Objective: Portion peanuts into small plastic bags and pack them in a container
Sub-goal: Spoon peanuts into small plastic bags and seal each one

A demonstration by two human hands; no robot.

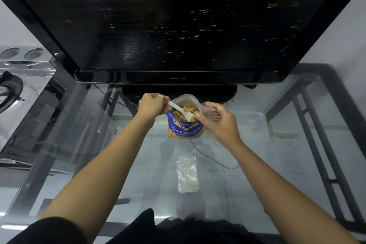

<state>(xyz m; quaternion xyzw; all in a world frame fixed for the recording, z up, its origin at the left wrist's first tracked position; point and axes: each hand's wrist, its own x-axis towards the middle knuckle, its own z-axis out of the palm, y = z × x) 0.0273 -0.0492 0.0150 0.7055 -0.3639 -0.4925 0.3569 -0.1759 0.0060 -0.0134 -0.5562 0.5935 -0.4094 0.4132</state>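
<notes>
An open blue peanut bag (185,128) stands on the glass table, full of peanuts (183,114). My left hand (151,105) is closed on the handle of a white plastic spoon (179,109), whose bowl holds peanuts over the bag's mouth. My right hand (217,120) pinches a small clear plastic bag (209,111) at the peanut bag's right edge, close to the spoon's tip. A stack of empty small plastic bags (187,174) lies flat on the glass nearer to me. A clear plastic container (251,123) sits to the right of my right hand.
A large black television (178,25) on a round base (178,90) stands right behind the peanut bag. The glass table (79,134) has a dark metal frame (316,144) beneath. A clear-wrapped appliance (19,89) sits at the left.
</notes>
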